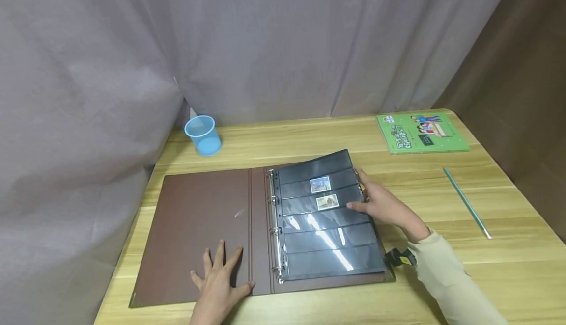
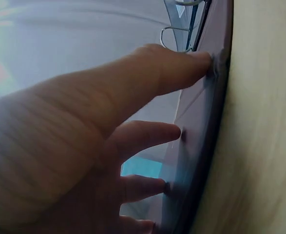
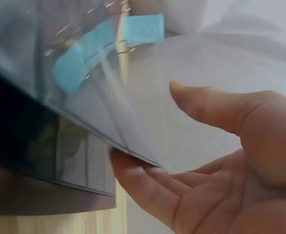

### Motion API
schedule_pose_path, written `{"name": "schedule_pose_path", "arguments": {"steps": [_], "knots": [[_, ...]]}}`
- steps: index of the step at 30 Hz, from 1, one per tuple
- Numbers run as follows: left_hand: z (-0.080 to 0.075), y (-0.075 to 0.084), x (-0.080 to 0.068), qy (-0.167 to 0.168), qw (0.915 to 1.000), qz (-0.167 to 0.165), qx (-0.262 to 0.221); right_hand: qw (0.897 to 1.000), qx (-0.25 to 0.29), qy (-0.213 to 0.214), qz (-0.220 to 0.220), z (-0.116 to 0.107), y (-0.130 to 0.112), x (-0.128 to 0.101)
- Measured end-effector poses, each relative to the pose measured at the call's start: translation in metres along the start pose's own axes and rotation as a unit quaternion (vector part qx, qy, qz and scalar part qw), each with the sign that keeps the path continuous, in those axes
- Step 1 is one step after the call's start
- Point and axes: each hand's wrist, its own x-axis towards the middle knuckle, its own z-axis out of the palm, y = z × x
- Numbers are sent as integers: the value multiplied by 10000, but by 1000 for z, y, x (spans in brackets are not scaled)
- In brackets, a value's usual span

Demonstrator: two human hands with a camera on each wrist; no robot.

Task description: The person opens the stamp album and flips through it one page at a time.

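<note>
On a pale woodgrain surface, left hand flat, fingers spread on brown leatherette stamp album, right hand loosely open, fingertips lifting glossy black sleeve page.

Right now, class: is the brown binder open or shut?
Open. The brown binder lies flat, rings exposed, black stamp pages showing.

A light wooden desk carries an open brown ring binder lying flat near its front edge. Behind the binder to the left stands a blue mesh cup. Behind it to the right lies a green booklet, and right of the binder a green pencil.
</note>
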Motion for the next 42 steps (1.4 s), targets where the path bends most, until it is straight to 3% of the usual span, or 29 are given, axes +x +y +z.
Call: {"name": "schedule_pose_path", "arguments": {"steps": [4, 10, 17, 25, 42], "knots": [[1, 1, 1, -25, 10000, -16, 31, 9972, 601, -406, 164, -7, -9, -14], [0, 2, 1, -52, 10000, -23, 50, 9827, 1581, -879, 405, -12, -19, -26], [-1, 3, 1, -120, 9998, -121, 69, 9732, 2153, -720, 374, -17, -34, -31], [-3, 5, 1, -191, 9996, -185, 46, 9689, 2375, -592, 370, -22, -54, -32], [-2, 6, 2, -263, 9994, -238, 60, 9855, 1667, -319, 58, -29, -95, -24]]}}
